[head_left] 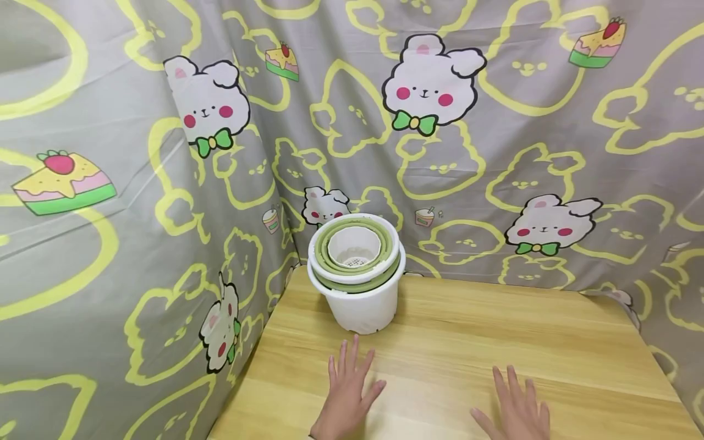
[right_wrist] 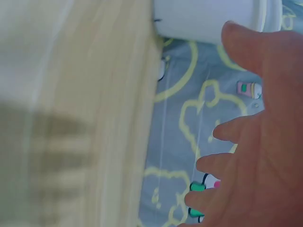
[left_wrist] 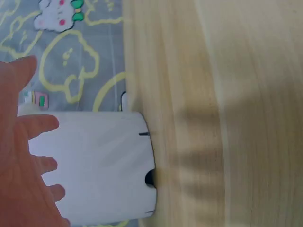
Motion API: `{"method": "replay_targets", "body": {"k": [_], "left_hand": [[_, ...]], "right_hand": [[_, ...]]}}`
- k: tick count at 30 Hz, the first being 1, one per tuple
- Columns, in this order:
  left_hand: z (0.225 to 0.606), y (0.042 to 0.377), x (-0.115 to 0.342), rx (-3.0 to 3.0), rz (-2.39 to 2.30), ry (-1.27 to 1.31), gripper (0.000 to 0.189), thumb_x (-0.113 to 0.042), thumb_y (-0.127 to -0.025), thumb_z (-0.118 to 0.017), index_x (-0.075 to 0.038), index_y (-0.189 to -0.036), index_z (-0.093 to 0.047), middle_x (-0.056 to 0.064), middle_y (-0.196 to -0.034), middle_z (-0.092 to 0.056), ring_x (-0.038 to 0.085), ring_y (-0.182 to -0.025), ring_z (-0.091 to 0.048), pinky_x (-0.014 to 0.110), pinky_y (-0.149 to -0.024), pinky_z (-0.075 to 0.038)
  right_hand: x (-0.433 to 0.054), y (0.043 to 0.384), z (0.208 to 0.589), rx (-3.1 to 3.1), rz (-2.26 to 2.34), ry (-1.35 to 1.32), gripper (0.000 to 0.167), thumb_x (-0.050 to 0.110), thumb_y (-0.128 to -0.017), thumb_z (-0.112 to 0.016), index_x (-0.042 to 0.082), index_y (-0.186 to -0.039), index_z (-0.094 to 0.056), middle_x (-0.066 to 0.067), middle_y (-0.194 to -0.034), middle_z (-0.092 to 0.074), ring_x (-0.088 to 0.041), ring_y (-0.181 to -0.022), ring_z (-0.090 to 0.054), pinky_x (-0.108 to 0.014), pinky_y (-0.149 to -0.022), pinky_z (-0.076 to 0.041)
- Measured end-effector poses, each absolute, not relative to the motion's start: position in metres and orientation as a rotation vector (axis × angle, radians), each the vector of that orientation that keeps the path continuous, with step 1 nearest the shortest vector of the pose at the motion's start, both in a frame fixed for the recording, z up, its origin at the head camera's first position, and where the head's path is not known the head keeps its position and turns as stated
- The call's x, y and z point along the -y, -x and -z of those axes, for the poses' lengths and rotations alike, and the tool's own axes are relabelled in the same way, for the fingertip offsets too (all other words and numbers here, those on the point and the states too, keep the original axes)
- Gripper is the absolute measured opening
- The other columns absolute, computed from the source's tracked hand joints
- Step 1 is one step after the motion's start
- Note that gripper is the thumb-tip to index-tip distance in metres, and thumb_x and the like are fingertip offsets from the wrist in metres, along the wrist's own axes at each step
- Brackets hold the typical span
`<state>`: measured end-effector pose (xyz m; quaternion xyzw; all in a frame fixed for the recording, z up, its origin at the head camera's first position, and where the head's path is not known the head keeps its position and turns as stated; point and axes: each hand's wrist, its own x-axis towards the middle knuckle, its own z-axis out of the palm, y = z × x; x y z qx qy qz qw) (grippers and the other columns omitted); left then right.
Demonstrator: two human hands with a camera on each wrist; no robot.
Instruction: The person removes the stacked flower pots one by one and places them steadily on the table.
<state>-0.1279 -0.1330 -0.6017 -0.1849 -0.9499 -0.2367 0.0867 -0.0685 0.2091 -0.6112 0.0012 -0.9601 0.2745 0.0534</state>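
Note:
A nested stack of white and green plastic flower pots stands upright at the back left of the wooden table. Its innermost white pot has small drain holes in the bottom. My left hand is just in front of the stack, fingers spread and holding nothing. In the left wrist view its fingers overlap the outer white pot, which has a dark notch at the base. Farther right, my right hand hovers over the table with spread fingers, also holding nothing.
The wood-grain table runs back to a grey curtain printed with rabbits and cake slices. Another stretch of this curtain hangs along the table's left side, close to the pots.

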Motion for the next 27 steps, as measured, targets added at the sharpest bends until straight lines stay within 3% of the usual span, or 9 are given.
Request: {"method": "replay_targets", "body": {"k": [3,5,7,11,15,19,27], "left_hand": [[0.598,0.137,0.142,2.851,1.020,0.499,0.062,-0.046,-0.106,-0.052,-0.012,-0.157,-0.044,0.021,-0.174,-0.011,0.050,-0.159,-0.007,0.075,-0.120,0.011],[0.594,0.145,0.150,2.834,1.144,0.444,0.059,-0.044,-0.107,-0.051,-0.012,-0.156,-0.044,0.021,-0.173,-0.015,0.052,-0.157,-0.013,0.083,-0.116,-0.010],[0.590,0.154,0.160,2.792,1.268,0.376,0.056,-0.043,-0.108,-0.049,-0.012,-0.155,-0.045,0.022,-0.171,-0.021,0.054,-0.154,-0.021,0.083,-0.113,-0.022],[0.579,0.173,0.181,2.655,1.542,0.190,0.054,-0.043,-0.110,-0.045,-0.010,-0.152,-0.047,0.024,-0.164,-0.035,0.054,-0.148,-0.035,0.077,-0.112,-0.034],[0.570,0.193,0.202,2.441,1.900,0.009,0.061,-0.045,-0.112,-0.037,-0.001,-0.154,-0.043,0.028,-0.160,-0.041,0.051,-0.147,-0.039,0.068,-0.120,-0.031],[0.563,0.215,0.216,2.218,2.225,-0.119,0.071,-0.051,-0.112,-0.027,0.005,-0.157,-0.033,0.029,-0.162,-0.036,0.049,-0.150,-0.034,0.065,-0.124,-0.025],[0.557,0.241,0.223,1.979,2.490,-0.152,0.073,-0.051,-0.112,-0.024,0.000,-0.164,-0.014,0.029,-0.169,-0.018,0.048,-0.157,-0.015,0.062,-0.130,-0.010]], "right_hand": [[-0.204,0.083,0.594,2.913,-0.988,-0.096,0.097,0.049,-0.097,-0.066,-0.001,-0.162,-0.015,-0.044,-0.160,-0.019,-0.077,-0.136,-0.016,-0.093,-0.095,-0.015],[-0.198,0.092,0.583,2.887,-1.149,-0.147,0.094,0.045,-0.099,-0.066,0.000,-0.163,-0.014,-0.044,-0.162,-0.015,-0.078,-0.139,-0.011,-0.092,-0.098,-0.012],[-0.190,0.102,0.572,2.861,-1.285,-0.178,0.091,0.043,-0.101,-0.064,0.001,-0.164,-0.013,-0.041,-0.164,-0.011,-0.075,-0.143,-0.007,-0.091,-0.101,-0.009],[-0.175,0.127,0.556,2.848,-1.484,-0.194,0.085,0.048,-0.106,-0.054,0.006,-0.166,-0.010,-0.033,-0.170,-0.008,-0.064,-0.151,-0.008,-0.087,-0.109,-0.014],[-0.160,0.156,0.546,2.763,-1.709,-0.191,0.080,0.050,-0.109,-0.045,0.009,-0.167,-0.010,-0.027,-0.171,-0.013,-0.057,-0.154,-0.015,-0.078,-0.117,-0.021],[-0.141,0.182,0.542,2.610,-1.950,-0.134,0.076,0.047,-0.109,-0.046,0.007,-0.166,-0.016,-0.025,-0.170,-0.022,-0.051,-0.155,-0.026,-0.066,-0.123,-0.027],[-0.104,0.228,0.544,2.242,-2.385,-0.030,0.074,0.043,-0.110,-0.045,0.001,-0.164,-0.016,-0.028,-0.168,-0.023,-0.047,-0.157,-0.023,-0.060,-0.126,-0.025]]}}
